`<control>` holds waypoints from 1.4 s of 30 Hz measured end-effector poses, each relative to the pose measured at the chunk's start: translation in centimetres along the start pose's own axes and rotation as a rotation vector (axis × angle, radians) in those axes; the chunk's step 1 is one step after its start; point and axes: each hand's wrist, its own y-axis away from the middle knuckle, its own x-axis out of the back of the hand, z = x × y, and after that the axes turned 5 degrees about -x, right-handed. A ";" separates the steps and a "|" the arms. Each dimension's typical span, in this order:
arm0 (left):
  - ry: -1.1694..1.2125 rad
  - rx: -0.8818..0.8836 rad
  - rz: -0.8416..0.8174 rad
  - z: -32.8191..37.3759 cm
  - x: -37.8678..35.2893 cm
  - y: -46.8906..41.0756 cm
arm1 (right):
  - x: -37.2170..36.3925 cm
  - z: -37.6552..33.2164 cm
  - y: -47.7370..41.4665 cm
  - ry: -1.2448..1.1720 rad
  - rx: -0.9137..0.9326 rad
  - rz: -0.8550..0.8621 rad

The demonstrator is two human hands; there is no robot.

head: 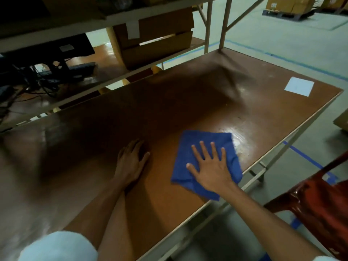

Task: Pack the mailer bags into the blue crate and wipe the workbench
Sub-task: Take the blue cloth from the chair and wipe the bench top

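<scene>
A folded blue cloth [203, 146] lies flat on the brown workbench [169, 102], near its front right edge. My right hand [211, 166] presses down on the cloth with the palm flat and the fingers spread. My left hand [130, 162] rests flat on the bare wood to the left of the cloth, fingers apart and holding nothing. A shiny patch of the surface shows just right of the cloth. No mailer bags and no blue crate are in view.
A white paper sheet [299, 86] lies at the bench's far right corner. A cardboard box [156, 36] sits on the rack behind, with a dark monitor and cables [43, 59] at the left. A red plastic chair [316, 202] stands at the right.
</scene>
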 end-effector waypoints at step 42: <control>-0.117 0.273 0.085 -19.8 5.8 -6.6 | -2.4 -26.1 -45.4 -0.003 0.624 -0.156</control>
